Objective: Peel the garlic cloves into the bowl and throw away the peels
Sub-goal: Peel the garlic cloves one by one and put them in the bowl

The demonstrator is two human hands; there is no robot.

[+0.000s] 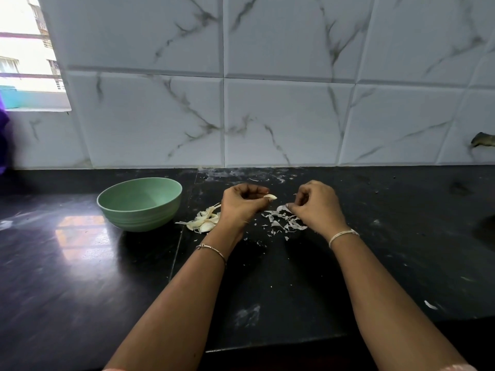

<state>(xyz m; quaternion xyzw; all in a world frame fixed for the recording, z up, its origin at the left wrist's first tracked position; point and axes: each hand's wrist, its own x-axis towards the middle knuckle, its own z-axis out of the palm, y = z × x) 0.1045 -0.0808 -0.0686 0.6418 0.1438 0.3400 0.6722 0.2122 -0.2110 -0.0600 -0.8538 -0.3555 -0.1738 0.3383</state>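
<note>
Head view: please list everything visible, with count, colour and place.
bowl: 1, green, on the counter, left of the hands
cloves: small pile, cream, unpeeled, between bowl and left hand
clove: 1, white, pinched in left fingertips
peels: many scraps, white, on the counter under the right hand
stray peel: 1, white, near the front edge, right
counter: 1, black, glossy
tiles: white with grey veins, back wall
window: 1, bright, upper left
purple thing: 1, left edge, cannot tell what
bracelets: 2, one per wrist
left hand: holds the clove
right hand: fingers curled, seems to pinch a peel
</note>
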